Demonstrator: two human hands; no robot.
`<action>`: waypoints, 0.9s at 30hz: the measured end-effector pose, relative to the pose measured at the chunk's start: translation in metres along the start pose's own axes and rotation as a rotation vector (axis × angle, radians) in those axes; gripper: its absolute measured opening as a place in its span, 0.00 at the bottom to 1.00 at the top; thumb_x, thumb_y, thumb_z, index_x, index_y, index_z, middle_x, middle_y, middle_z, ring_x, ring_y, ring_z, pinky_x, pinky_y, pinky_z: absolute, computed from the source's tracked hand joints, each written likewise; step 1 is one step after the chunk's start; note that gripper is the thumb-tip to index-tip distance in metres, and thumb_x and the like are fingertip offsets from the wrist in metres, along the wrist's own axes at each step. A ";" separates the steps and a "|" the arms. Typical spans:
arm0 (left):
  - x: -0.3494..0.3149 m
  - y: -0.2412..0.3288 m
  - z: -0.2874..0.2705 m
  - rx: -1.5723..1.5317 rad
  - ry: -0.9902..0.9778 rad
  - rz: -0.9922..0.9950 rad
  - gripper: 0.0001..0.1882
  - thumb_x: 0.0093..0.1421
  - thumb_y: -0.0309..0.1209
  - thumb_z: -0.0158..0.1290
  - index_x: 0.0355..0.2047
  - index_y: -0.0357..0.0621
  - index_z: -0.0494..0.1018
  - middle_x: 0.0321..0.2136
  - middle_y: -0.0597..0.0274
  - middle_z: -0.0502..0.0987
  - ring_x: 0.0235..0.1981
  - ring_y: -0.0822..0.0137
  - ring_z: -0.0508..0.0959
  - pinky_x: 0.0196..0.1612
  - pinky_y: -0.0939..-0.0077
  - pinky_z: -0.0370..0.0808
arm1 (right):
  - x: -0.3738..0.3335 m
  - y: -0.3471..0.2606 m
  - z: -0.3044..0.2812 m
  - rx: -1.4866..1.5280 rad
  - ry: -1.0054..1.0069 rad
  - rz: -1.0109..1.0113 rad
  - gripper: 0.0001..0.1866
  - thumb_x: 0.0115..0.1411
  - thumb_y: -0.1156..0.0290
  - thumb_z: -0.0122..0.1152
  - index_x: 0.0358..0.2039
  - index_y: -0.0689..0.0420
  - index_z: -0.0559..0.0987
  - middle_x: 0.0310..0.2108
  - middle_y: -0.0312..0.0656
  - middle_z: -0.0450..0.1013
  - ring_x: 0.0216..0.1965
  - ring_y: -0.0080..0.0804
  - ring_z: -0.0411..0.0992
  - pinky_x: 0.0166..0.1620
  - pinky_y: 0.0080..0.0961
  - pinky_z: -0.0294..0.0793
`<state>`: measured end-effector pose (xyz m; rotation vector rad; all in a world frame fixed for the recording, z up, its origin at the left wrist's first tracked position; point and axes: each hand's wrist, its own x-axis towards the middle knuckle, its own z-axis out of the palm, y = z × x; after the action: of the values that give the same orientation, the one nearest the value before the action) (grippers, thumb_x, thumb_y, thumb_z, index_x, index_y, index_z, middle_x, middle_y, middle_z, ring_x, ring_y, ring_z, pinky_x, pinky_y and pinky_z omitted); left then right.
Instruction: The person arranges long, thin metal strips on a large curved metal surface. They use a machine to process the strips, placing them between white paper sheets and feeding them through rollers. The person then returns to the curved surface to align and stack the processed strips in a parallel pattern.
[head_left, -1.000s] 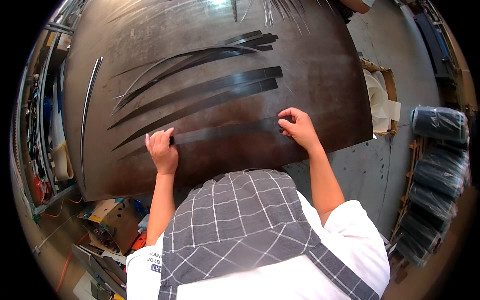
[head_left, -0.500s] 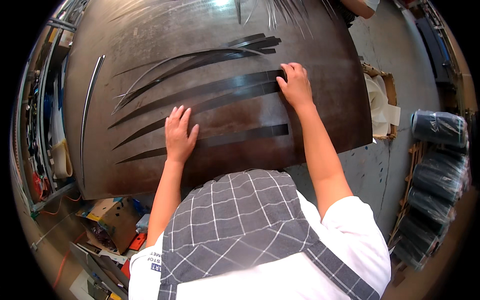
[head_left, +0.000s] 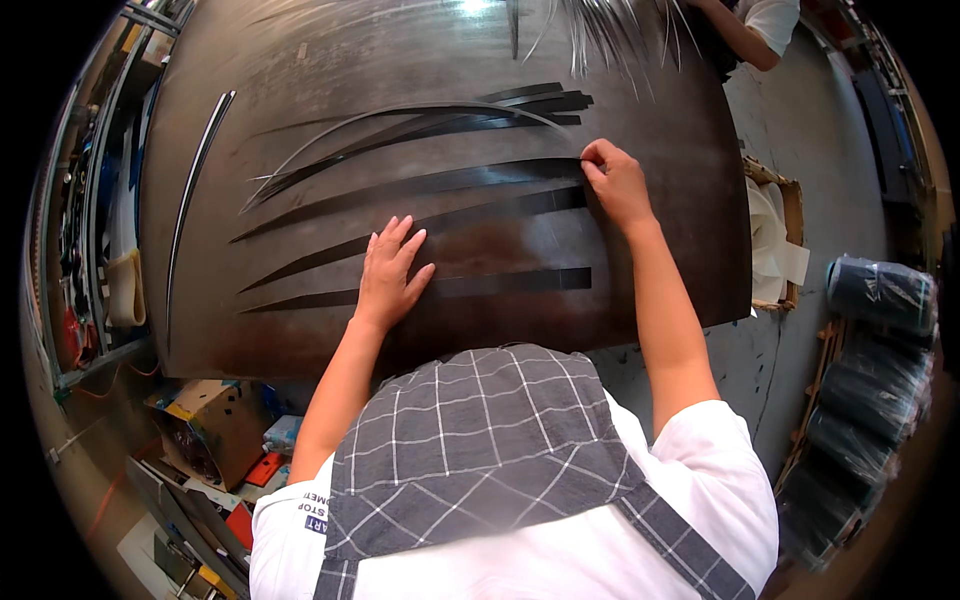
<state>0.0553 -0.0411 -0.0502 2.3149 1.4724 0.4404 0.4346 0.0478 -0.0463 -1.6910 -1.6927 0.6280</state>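
Three long black tapering strips lie side by side before me: a far strip [head_left: 430,182], a middle strip [head_left: 500,207] and a near strip [head_left: 520,282]. The thumb and fingers of my right hand [head_left: 622,187] are pinched together on the right end of the far strip. My left hand [head_left: 388,285] rests with fingers spread, its fingertips at the middle strip and its palm over part of the near one. Beyond them, more black strips [head_left: 520,105] overlap in a loose stack, with a thin curved grey strip [head_left: 440,106] arching over it.
All this lies on a large dark table [head_left: 680,260]. A narrow curved strip [head_left: 190,190] lies at its left; thin slivers [head_left: 600,35] fan out at the far edge. A co-worker's arm [head_left: 735,35] shows far right. Beside the table stand a carton [head_left: 790,240] and plastic-wrapped rolls [head_left: 880,295].
My right fingers have closed from a looser spread into a pinch at the far strip's end. My left hand stays spread over the strips. The whole view has shifted slightly.
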 end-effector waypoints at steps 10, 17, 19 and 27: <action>-0.001 0.015 -0.007 -0.107 0.185 0.015 0.23 0.57 0.35 0.61 0.52 0.43 0.74 0.58 0.52 0.70 0.62 0.49 0.67 0.62 0.52 0.64 | -0.016 -0.086 -0.058 0.756 -0.164 0.205 0.06 0.65 0.74 0.59 0.40 0.61 0.80 0.29 0.33 0.75 0.26 0.16 0.73 0.29 0.14 0.74; 0.004 -0.009 0.002 0.041 0.194 -0.010 0.20 0.57 0.32 0.60 0.51 0.44 0.76 0.54 0.51 0.72 0.57 0.48 0.70 0.59 0.55 0.67 | -0.014 0.016 -0.016 0.590 -0.289 0.334 0.06 0.63 0.74 0.59 0.39 0.60 0.80 0.30 0.33 0.76 0.28 0.18 0.74 0.28 0.17 0.74; -0.006 -0.004 -0.001 0.022 0.169 -0.006 0.19 0.56 0.29 0.60 0.50 0.45 0.77 0.55 0.51 0.72 0.58 0.49 0.70 0.59 0.56 0.67 | -0.020 0.017 -0.002 0.379 -0.292 0.361 0.05 0.61 0.75 0.58 0.37 0.60 0.80 0.30 0.33 0.77 0.26 0.19 0.74 0.27 0.19 0.73; -0.027 0.000 0.003 -0.051 0.154 0.001 0.21 0.55 0.26 0.60 0.50 0.45 0.77 0.59 0.51 0.70 0.62 0.48 0.68 0.63 0.54 0.65 | -0.031 -0.006 0.005 0.134 -0.227 0.281 0.08 0.59 0.69 0.63 0.35 0.59 0.79 0.29 0.41 0.79 0.27 0.32 0.77 0.31 0.29 0.75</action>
<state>0.0456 -0.0658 -0.0548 2.2861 1.5108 0.6614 0.4253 0.0171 -0.0488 -1.8309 -1.5333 1.0761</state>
